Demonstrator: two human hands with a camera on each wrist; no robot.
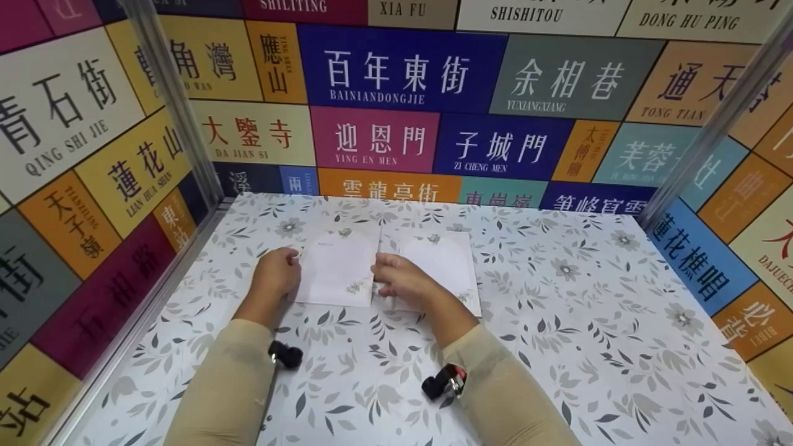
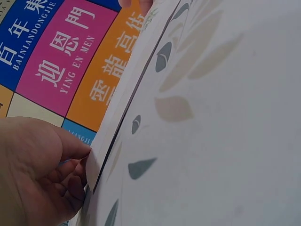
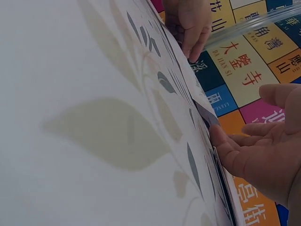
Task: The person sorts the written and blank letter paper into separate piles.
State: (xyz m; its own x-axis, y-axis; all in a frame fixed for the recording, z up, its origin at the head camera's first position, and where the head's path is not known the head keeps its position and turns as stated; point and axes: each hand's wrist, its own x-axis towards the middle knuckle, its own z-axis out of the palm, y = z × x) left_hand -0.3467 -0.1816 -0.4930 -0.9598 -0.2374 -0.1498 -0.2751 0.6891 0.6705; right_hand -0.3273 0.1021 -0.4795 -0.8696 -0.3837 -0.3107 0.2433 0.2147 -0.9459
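A white sheet of letter paper (image 1: 334, 266) with small floral prints lies on the patterned tabletop, a few tiny marks near its top. At its left edge my left hand (image 1: 276, 272) pinches the border between thumb and curled fingers; the left wrist view shows the thumb (image 2: 77, 145) right at the edge. My right hand (image 1: 403, 279) is between this sheet and a similar floral pad (image 1: 440, 263), fingertips at the sheet's right edge. In the right wrist view its fingers (image 3: 261, 129) are spread, one tip right by a raised paper corner (image 3: 205, 112).
A white tablecloth (image 1: 557, 334) with grey leaves and flowers covers the table. Panels of coloured street-name signs (image 1: 403, 68) stand behind and on both sides, with clear corner strips (image 1: 179, 99). Small black wrist cameras (image 1: 443, 381) are strapped to both sleeves.
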